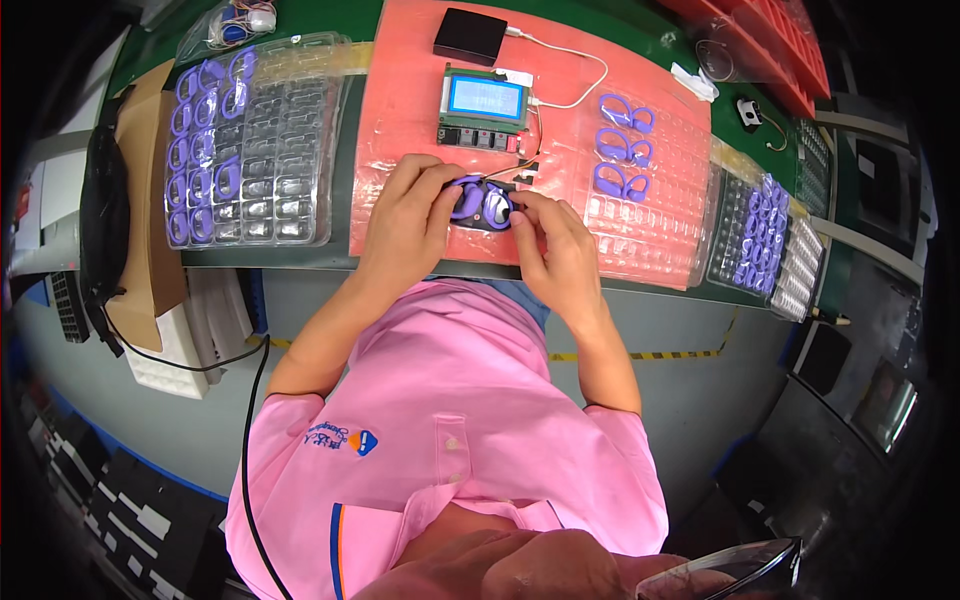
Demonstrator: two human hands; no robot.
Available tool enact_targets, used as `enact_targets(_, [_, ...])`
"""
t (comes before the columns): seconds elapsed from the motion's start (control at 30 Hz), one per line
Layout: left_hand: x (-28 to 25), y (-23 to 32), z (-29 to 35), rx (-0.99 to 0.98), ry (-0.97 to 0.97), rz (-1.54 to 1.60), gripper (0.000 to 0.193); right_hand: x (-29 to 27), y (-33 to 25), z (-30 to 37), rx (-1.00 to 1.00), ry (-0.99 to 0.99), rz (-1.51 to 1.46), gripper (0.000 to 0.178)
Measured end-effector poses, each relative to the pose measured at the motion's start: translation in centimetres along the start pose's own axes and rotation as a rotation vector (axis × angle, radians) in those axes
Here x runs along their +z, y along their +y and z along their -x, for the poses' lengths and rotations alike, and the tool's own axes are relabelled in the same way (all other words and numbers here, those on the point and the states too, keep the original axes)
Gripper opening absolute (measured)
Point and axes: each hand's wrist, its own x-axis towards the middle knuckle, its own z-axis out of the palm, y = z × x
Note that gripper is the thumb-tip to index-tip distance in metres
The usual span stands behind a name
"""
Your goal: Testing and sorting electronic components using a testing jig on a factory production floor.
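Two purple ear-hook earphones (467, 201) lie side by side in a small dark fixture (484, 222) near the table's front edge. My left hand (408, 215) is closed at the left earphone, its thumb and fingertips pressed against the outer edge. On the other side, my right hand (556, 238) has its thumb and index finger bent together at the right earphone's edge. What exactly lies between those right fingertips is hidden. Thin wires run from the fixture to a green circuit board with a lit blue display (487, 97) just beyond it.
A black box (470, 36) with a white cable (596, 62) sits beyond the board on a pink mat (400, 60). Clear trays (290, 150) with purple earphones stand left, on the mat's right side (660, 215), and far right (797, 275). Red bins (770, 50) stand back right.
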Motion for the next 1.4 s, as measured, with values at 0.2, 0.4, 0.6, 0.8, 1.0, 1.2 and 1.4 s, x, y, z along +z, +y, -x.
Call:
enact_targets(0.2, [0.3,-0.2,0.8,0.083,0.013,-0.073,0.025,0.8,-0.2,0.3,-0.019,0.025,-0.012,0.02])
enact_targets(0.4, [0.8,-0.4,0.7,0.167,-0.089,-0.066,0.033,3.4,0.3,-0.1,-0.055,0.114,-0.03,0.022])
enact_targets(0.6, [1.0,-0.7,1.0,0.204,-0.096,-0.123,0.037,4.5,1.1,0.0,-0.1,0.159,-0.029,0.022])
enact_targets(0.8, [1.3,-0.9,0.9,0.23,-0.091,-0.139,0.038,4.8,1.4,-0.1,-0.129,0.192,-0.009,0.021])
enact_targets(1.0, [1.2,-1.0,0.9,0.228,-0.105,-0.156,0.038,4.8,1.5,-0.3,-0.143,0.202,0.005,0.021])
enact_targets(1.2, [1.2,-0.8,0.7,0.223,-0.107,-0.165,0.039,4.7,1.5,-0.4,-0.136,0.202,-0.006,0.021])
enact_targets(1.4, [0.9,-0.6,0.7,0.249,-0.121,-0.188,0.041,4.9,1.5,0.0,-0.121,0.196,-0.019,0.021])
